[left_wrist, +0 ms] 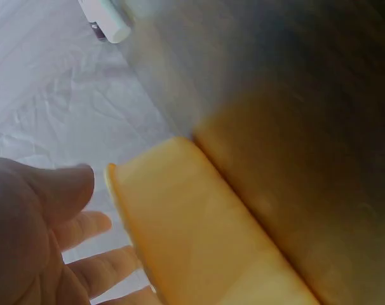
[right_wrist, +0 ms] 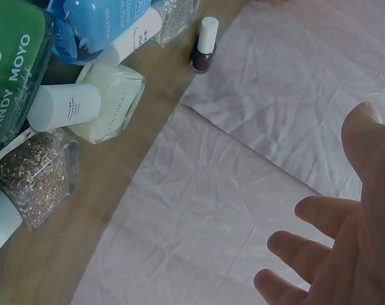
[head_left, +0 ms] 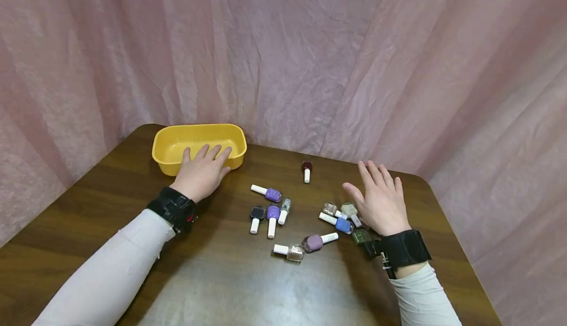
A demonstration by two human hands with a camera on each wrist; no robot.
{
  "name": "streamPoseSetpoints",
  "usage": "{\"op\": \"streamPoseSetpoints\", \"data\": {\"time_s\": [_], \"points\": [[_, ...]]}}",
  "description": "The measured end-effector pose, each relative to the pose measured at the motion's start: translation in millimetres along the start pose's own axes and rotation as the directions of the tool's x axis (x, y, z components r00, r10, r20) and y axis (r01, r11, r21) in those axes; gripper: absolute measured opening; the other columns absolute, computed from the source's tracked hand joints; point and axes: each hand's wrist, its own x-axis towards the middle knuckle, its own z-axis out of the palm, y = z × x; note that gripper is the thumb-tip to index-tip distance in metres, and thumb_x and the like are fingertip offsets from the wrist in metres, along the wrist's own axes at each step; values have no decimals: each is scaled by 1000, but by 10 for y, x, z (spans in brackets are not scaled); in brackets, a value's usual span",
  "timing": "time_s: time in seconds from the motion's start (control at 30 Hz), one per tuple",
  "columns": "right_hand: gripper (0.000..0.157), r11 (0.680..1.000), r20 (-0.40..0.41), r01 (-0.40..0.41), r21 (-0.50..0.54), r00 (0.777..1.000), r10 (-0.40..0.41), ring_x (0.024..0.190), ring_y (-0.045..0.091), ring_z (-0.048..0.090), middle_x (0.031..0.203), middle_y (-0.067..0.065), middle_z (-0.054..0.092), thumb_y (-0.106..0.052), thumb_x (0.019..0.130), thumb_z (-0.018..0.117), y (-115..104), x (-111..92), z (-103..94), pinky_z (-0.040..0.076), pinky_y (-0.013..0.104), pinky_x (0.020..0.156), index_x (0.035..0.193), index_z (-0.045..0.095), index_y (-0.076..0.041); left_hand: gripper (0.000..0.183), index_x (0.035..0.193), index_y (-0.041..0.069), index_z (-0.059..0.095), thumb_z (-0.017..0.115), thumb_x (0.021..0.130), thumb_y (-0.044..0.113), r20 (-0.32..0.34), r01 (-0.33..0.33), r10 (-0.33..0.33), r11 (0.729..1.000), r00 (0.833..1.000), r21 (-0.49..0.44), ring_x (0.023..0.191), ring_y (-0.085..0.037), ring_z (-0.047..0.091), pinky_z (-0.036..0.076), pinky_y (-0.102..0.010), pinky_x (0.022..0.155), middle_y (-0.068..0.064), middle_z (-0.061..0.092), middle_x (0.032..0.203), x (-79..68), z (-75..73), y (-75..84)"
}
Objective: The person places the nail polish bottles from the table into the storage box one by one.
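Yellow, smooth and round-cornered, one tub (head_left: 199, 131) stands at the far left of the wooden table (head_left: 212, 267); the left hand (head_left: 201, 178), fingers spread, reaches over its rim. Twelve glossy glass bottles (head_left: 272, 212) show, five clustered beside the right hand (head_left: 384, 205), fingers likewise apart. Wrinkled cloth (head_left: 288, 60) hangs behind.

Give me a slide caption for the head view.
Left hand by a yellow tub, right hand near nail polish bottles scattered on a brown table.

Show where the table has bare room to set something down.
Bare: the near part of the table, in front of the nearest glitter bottle, and the patch between the yellow tub and dark red bottle. Crowded: around the blue bottle, beside the right hand.
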Motion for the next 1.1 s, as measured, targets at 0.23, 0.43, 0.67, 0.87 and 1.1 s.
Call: {"op": "streamPoseSetpoints", "data": {"time_s": [0.23, 0.43, 0.67, 0.87, 1.1], "points": [[79, 1000, 14, -10, 1, 1000, 10, 163, 50, 21, 175, 26, 31, -59, 115, 48, -12, 3, 19, 10, 77, 126, 172, 33, -7, 43, 156, 9, 59, 56, 113, 9, 13, -9, 9, 1000, 1000, -5, 147, -46, 51, 20, -85, 118, -20, 63, 153, 15, 30, -45], [78, 1000, 9, 0, -5, 1000, 0, 162, 50, 23, 175, 25, 33, -59, 115, 48, -21, 8, 46, 12, 77, 125, 172, 35, -7, 51, 155, 11, 62, 58, 107, -7, -16, -20, 20, 1000, 1000, -22, 133, -45, 64, 24, -86, 116, -20, 70, 143, 26, 69, -76], [76, 1000, 12, -6, -4, 1000, 6, 162, 50, 24, 174, 25, 35, -57, 115, 50, -34, 21, 88, 12, 77, 125, 171, 37, -7, 49, 152, 13, 65, 54, 109, -8, -40, -16, 15, 1000, 999, -26, 120, -45, 71, 25, -86, 116, -19, 75, 133, 55, 91, -64], [75, 1000, 10, -1, -6, 1000, 1, 162, 49, 26, 174, 24, 36, -56, 114, 52, -63, 53, 128, 14, 77, 125, 170, 39, -8, 48, 148, 15, 69, 51, 110, -8, -64, -26, 25, 999, 998, -22, 110, -45, 75, 26, -86, 115, -18, 78, 124, 85, 111, -10], [75, 1000, 11, 9, -14, 1000, -9, 161, 48, 28, 173, 24, 37, -56, 114, 53, -91, 75, 165, 15, 76, 125, 170, 39, -7, 47, 149, 17, 68, 52, 111, -6, -38, -52, 51, 999, 998, -8, 110, -42, 75, 27, -85, 115, -16, 78, 126, 149, 178, 115]]}}
